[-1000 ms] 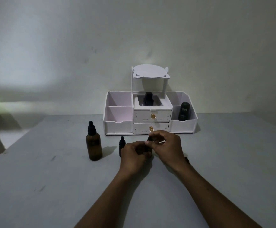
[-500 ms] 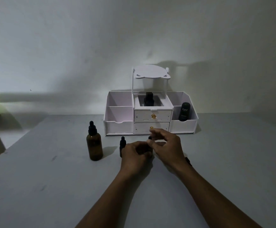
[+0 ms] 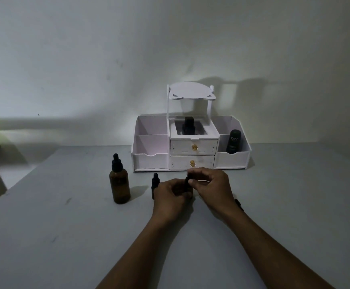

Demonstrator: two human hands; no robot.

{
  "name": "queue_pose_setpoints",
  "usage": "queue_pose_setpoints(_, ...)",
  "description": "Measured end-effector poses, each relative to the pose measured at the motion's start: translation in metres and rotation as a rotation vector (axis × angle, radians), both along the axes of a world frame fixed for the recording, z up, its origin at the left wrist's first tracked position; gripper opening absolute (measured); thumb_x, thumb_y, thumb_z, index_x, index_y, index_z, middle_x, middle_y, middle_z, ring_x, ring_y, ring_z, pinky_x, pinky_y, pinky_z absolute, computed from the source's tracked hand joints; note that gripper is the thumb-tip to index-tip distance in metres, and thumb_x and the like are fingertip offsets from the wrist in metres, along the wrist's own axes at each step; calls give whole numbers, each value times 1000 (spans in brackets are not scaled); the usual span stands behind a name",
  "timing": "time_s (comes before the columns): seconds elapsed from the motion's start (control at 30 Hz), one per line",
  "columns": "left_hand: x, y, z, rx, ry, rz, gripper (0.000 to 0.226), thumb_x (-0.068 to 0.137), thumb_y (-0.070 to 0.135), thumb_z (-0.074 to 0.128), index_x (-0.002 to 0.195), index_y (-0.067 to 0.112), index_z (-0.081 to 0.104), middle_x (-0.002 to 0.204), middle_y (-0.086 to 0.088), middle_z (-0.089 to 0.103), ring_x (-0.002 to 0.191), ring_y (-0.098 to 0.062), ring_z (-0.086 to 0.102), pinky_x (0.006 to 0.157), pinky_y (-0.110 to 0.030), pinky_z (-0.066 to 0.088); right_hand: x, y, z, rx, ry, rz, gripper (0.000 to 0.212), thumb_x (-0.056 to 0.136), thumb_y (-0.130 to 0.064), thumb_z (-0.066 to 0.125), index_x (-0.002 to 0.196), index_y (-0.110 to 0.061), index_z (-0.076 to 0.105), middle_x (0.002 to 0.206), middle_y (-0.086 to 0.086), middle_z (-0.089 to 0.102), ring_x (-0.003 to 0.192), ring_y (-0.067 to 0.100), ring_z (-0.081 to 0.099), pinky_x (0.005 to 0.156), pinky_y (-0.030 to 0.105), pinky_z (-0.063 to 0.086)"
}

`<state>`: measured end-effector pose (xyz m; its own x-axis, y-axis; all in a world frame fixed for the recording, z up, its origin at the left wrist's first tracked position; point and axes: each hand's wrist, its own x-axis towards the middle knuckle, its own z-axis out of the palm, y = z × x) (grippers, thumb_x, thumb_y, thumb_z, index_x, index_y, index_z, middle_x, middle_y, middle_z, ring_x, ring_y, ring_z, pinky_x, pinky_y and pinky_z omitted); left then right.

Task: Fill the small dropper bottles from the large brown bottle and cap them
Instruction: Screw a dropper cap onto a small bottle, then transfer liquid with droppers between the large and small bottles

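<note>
Regripping, the right hand [image 3: 213, 188] has curled its fingers back down to pinch the cap of the held dropper bottle [image 3: 188, 181]. Left to right on the tabletop [image 3: 65, 236]: the large brown bottle [image 3: 119, 187] stands capped, and one small dropper bottle [image 3: 155, 183] stands just beside the left hand [image 3: 171, 198], whose fingers wrap the held bottle's body. Probably another twist of the cap; loosening or tightening cannot be told.

Left hand [image 3: 168, 196] holds a small dropper bottle [image 3: 183, 189] while the right hand [image 3: 212, 187] pinches its cap [image 3: 188, 180].
</note>
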<state>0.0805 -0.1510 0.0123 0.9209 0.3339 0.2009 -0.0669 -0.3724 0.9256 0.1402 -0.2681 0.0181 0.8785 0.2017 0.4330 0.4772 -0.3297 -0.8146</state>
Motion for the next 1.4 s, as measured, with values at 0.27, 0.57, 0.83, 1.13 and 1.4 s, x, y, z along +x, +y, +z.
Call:
queue_pose_setpoints(0.27,0,-3,-2,5,-1,38,30,87,5,70,113,21,73,103,11,71,84,6,61,92,-17,51,-4,2,1,-4,-51,-60,24,79,-12,80,103,-15,76,100,-2,75,91,9,69,83,19,55)
queue_pose_setpoints(0.57,-2,6,-4,10,70,3,54,84,20,76,135,17,58,132,-1,63,117,-15,61,96,-25,47,-7,-2,3,40,-141,-58,37,80,-18,80,116,-13,71,107,0,74,93,6,69,74,8,54)
queue_pose_setpoints(0.83,-50,63,36,-57,-390,269,18,84,18,75,101,22,74,93,3,75,80,-5,69,69,-20,58,-28,11,48,184,-352,-20,21,84,-12,76,104,-11,74,97,-1,74,86,6,70,73,14,56)
queue_pose_setpoints(1.13,-50,159,14,-245,-277,320,38,85,10,72,119,25,65,112,2,67,104,-19,64,90,-47,54,-41,100,78,106,-148,167,26,86,-24,74,111,-17,73,104,-5,74,90,-4,65,71,5,49)
queue_pose_setpoints(1.4,-44,165,-1,-135,-95,134,46,67,24,80,107,42,66,108,16,71,99,-5,67,81,-26,53,-38,152,71,-54,-16,228,37,85,-31,75,117,-15,72,113,0,73,93,6,65,81,15,50)
